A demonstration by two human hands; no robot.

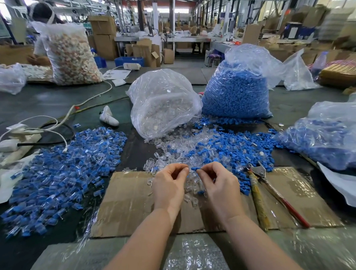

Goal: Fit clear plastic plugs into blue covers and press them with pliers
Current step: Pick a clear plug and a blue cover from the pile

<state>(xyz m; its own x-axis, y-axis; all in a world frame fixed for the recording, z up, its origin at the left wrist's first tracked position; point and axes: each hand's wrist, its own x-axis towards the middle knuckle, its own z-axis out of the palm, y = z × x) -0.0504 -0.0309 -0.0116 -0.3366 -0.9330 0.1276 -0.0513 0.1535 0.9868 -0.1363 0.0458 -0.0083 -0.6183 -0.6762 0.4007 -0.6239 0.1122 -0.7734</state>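
Over a taped cardboard mat (123, 199), the left hand (168, 185) pinches what looks like a clear plug (186, 168) and the right hand (219, 184) a blue cover (194, 169), tips nearly meeting, pliers (259, 172) idle alongside; misalignment could jam the fit

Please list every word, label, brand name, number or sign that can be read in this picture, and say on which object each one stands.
No text can be read in this picture.
The papers at the back of the table: printing too small and blurred to read.
The cardboard boxes behind: no legible marks.
The white power strip: no legible label.
The pliers and the bag of blue covers: no lettering visible.
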